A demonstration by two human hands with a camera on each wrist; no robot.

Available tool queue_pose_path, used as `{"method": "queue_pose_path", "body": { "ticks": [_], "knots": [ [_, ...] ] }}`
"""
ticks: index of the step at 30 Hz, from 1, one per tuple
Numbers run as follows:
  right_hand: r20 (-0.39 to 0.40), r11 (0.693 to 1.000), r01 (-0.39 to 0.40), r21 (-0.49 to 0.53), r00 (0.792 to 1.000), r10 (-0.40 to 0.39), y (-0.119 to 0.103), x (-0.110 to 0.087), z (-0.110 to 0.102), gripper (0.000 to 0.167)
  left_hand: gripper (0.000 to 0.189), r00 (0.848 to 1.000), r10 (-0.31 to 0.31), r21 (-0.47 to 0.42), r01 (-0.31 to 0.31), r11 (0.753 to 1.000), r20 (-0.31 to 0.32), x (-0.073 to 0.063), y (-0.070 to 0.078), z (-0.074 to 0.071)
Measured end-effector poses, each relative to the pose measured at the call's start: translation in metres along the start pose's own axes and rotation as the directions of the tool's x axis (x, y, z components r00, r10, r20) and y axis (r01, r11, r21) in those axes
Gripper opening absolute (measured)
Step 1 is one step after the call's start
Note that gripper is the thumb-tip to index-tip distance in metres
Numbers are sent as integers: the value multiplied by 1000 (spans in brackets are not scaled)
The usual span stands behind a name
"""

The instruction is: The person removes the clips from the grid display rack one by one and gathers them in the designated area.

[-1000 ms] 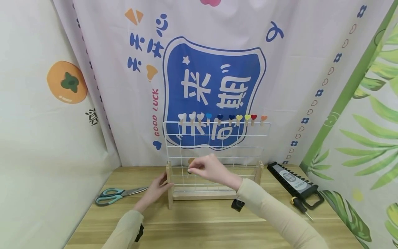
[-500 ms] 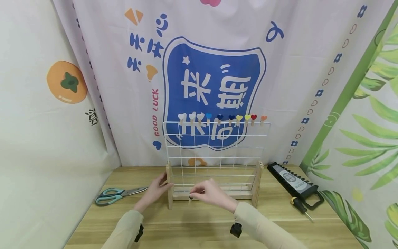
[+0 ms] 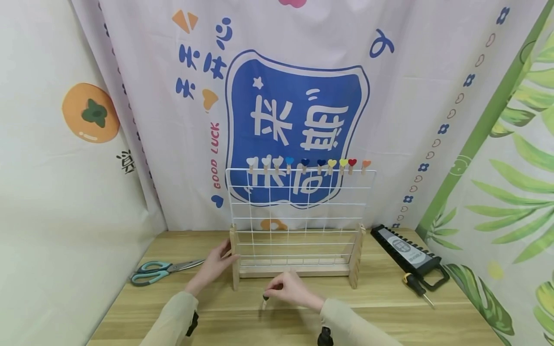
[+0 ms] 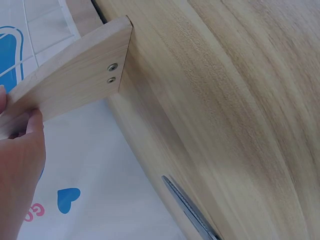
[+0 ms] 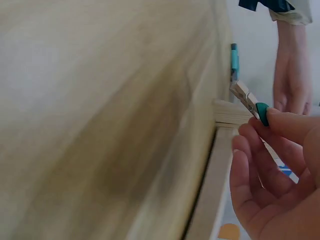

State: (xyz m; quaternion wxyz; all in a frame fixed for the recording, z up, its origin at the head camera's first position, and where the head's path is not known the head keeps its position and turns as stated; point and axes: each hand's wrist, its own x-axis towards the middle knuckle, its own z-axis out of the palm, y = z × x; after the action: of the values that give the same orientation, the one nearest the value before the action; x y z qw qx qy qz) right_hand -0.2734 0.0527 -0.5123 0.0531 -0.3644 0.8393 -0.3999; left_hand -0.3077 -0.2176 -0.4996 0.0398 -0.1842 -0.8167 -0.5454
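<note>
The right hand is pinching a small clothespin between thumb and fingertips, its grip closing on the head end while the legs are pointing away, just above the tabletop on the near side of the rack. The right wrist view is revealing that head as green and a metal spring at its middle (from the head camera it is looking merely dark). The left hand is keeping its grip around the rack's left upright, thumb and fingers on either side of the wood; the left wrist view alone is showing two screws in the upright's outer face. Only the head view is taking in the whole white wire grid with ten heart clips sitting along its top edge: three white, one light blue, two navy, two yellow, one red, one orange. The right hand is reaching in front of the base bar, slightly hiding its near edge. Scissors are lying left of the left hand, and a black tool and a screwdriver are resting at the right. A printed cloth is hanging behind the rack.
</note>
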Motion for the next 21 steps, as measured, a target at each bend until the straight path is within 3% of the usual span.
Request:
{"method": "queue_pose_path", "body": {
  "ticks": [10, 21],
  "knots": [
    [38, 994, -100, 40, 994, 99, 14, 0, 18, 10, 62, 999, 34, 11, -34, 999, -3, -1, 2, 0],
    [91, 969, -216, 119, 974, 206, 17, 4, 26, 10, 63, 1000, -2, -7, 2, 1000, -5, 0, 3, -1]
  ]
}}
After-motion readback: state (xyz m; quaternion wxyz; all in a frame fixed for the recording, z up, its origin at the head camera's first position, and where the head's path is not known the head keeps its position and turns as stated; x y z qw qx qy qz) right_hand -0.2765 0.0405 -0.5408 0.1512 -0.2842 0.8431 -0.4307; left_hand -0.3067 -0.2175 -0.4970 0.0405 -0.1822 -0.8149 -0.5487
